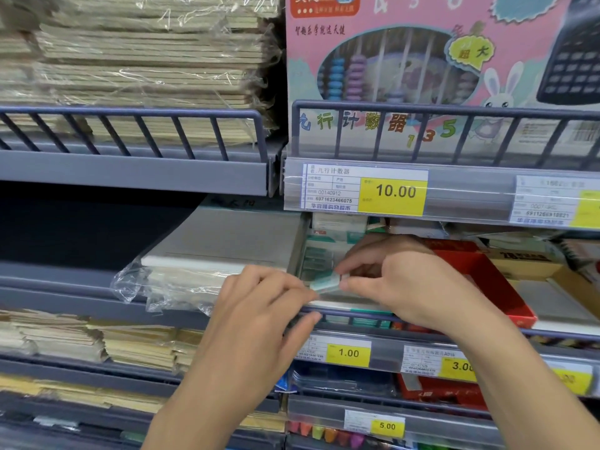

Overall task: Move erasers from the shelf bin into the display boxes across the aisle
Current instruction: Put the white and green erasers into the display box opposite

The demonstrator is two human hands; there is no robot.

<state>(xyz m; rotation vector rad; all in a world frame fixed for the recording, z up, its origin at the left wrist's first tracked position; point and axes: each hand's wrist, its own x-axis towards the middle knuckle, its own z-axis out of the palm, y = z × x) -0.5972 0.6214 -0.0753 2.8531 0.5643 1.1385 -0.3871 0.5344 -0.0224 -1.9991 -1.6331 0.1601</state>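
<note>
Nearest, at six o'clock, two bare forearms rising from the bottom edge toward the middle shelf. Just above, at about seven o'clock from centre, the left hand (259, 306), fingers curled, seemingly pinching the near end of a small pale eraser (326, 285) with a green band; hard to be sure, since the fingertips blur into it. At four o'clock from centre, the right hand (412, 287), thumb and forefinger nipping the other end of that same eraser, presumably to steady or gather it before carrying it off. Eraser held just over the grey front rail (350, 315), at the mouth of the shelf bin (316, 254), so barely out of the source. Behind the fingers, more green-and-white packs in the bin, mostly hidden by the right hand and soft with blur; count impossible to tell. At three o'clock, a red tray (487, 280), contents unclear. At nine o'clock, a plastic-wrapped stack of paper (207, 254) lying flat. Below the rail, yellow price tags, one reading 1.00 (348, 353). Farthest, at one o'clock, a pink abacus box (422, 60) cut off at the top edge. No display boxes or aisle in view, so the destination stays unseen.
</note>
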